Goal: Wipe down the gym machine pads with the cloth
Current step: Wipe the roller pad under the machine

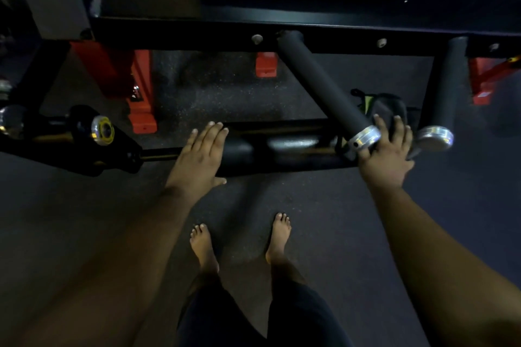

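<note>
On the black roller pad [253, 149], left hand [201, 155] lies flat, right hand [387, 155] beside

2 hands are seen: left hand [201, 153], right hand [387, 155]. 2 black handle bars w/ silver end caps [324, 84] [444, 87] by right hand. 2 bare feet [203, 248] [279, 236] below hands.

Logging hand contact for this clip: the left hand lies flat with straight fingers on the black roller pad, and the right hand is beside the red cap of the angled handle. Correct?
Not quite. The cap on the angled handle is silver metal, not red, as the head view shows. The left hand does lie flat on the black roller pad, with the right hand at that cap.
</note>
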### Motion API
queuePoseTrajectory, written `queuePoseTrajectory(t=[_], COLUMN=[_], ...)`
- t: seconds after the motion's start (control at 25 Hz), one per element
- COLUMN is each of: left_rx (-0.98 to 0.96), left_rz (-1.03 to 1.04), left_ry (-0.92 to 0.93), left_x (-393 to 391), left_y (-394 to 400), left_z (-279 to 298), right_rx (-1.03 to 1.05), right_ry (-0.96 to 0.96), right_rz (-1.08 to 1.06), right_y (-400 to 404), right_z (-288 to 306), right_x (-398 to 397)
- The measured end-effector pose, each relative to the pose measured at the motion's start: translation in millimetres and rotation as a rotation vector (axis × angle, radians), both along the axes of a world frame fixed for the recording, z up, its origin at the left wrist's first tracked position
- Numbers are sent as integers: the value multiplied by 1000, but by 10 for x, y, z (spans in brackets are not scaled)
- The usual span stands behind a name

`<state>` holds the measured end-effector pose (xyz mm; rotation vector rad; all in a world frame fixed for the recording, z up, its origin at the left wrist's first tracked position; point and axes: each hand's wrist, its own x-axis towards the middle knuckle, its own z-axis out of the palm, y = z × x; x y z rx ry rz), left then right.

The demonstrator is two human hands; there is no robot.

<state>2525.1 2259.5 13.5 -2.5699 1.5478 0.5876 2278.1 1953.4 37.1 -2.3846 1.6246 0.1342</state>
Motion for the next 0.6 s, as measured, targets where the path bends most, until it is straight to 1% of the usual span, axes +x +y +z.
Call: queuePoseTrajectory(t=[0.08,0.12,0.2,0.28,0.32,0.4,0.44,0.48,0.52,0.6], left_rx=[42,64,152,201,165,16,-54,-84,-69,-25], left_rz=[19,34,42,64,111,208,209,186,167,191], left_ry=[114,194,321,327,319,299,252,197,145,75], left_x=[171,302,563,605,533,224,41,-96,-182,-239], left_y=[-91,-176,-374,-418,-346,-84,51,134,152,72], left_z=[47,76,161,205,197,169,158,138,116,103], right_rx=[-5,-7,9,38,59,57,26,-27,-81,-79], right_ry=[-102,-118,-127,-119,-102,-87,-61,-12,33,74], right_rz=[-148,-139,57,325,424,560,583,565,497,303], right_y=[355,647,1284,1695,1737,1467,1278,1062,820,310], right_z=[-76,-111,-156,-120,-63,-53,-71,-110,-125,-96], right_x=[342,567,1007,1270,1303,1139,969,757,522,55])
